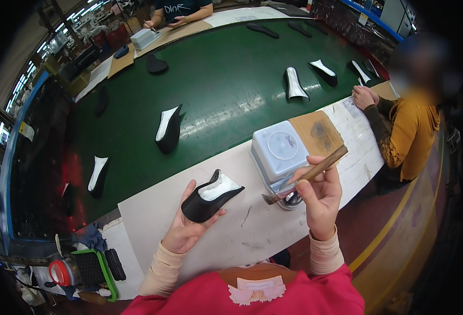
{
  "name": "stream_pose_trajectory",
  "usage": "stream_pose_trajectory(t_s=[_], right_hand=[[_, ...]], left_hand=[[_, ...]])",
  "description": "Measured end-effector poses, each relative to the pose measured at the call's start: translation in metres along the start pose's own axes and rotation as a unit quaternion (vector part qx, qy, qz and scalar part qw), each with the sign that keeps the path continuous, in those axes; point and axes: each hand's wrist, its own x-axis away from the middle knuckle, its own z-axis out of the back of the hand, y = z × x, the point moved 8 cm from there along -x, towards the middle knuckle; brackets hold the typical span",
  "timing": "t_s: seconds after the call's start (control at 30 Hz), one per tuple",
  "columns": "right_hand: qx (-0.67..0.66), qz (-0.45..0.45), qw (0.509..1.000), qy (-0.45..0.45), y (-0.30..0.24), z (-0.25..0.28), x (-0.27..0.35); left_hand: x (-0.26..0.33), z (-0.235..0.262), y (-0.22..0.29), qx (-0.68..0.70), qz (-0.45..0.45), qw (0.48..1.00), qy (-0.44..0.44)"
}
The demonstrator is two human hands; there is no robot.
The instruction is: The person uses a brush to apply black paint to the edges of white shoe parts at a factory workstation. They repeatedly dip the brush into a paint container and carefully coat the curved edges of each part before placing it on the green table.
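Note:
My left hand [181, 231] is closed around a black wedge shoe heel [200, 208], whose hollowed upper face is white. It holds the heel tilted above the pale work sheet. In my right hand [322, 202] is a brush with a wooden handle [326, 161], gripped between thumb and fingers. Dark bristles [270, 199] point left, toward the heel but apart from it. Just beyond the brush stands a white plastic box [278, 144], with a small shiny metal part [291, 199] partly hidden beneath the brush and hand.
Several similar heels, such as one at left [169, 128] and another at right [294, 84], lie on a green conveyor belt [215, 121]. A co-worker in yellow [412, 136] stands at right; another works at the far side [181, 10]. A green-rimmed basket [105, 275] sits lower left.

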Motion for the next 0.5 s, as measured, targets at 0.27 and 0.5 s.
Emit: stream_pose_trajectory(t_s=[0.27,0.5], right_hand=[[-0.073,-0.03,0.996,0.036,0.008,-0.004,-0.005],[-0.105,0.042,0.992,0.053,-0.022,-0.018,-0.01]], left_hand=[[-0.009,-0.016,0.04,-0.471,-0.243,0.84,0.113],[0.0,-0.088,0.06,-0.5,-0.36,0.788,0.01]])
